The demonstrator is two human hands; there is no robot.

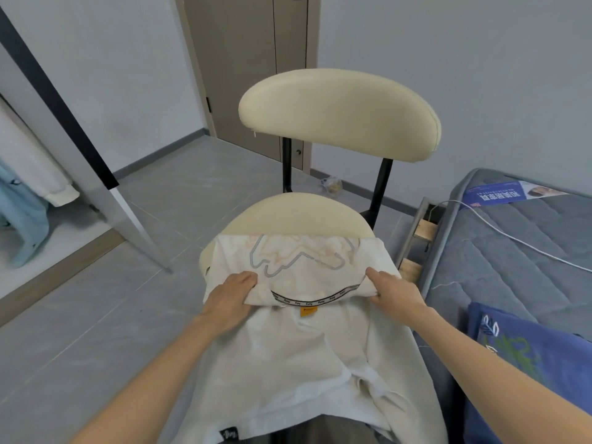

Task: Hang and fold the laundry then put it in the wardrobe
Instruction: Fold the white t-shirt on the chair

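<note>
Soft white shirt (298, 347) on rounded cream chair (336, 113)

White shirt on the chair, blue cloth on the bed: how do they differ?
The white shirt lies over the chair seat, hanging off its front; the blue garment lies on the mattress. The left hand and right hand grip the white shirt by its collar; nothing touches the blue garment. The white shirt's print is a grey outline, the blue garment's green and white. Both are printed cloth.

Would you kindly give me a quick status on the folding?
Left hand and right hand pinch white shirt near collar. Shirt draped over chair seat. Nothing blocking.
</note>
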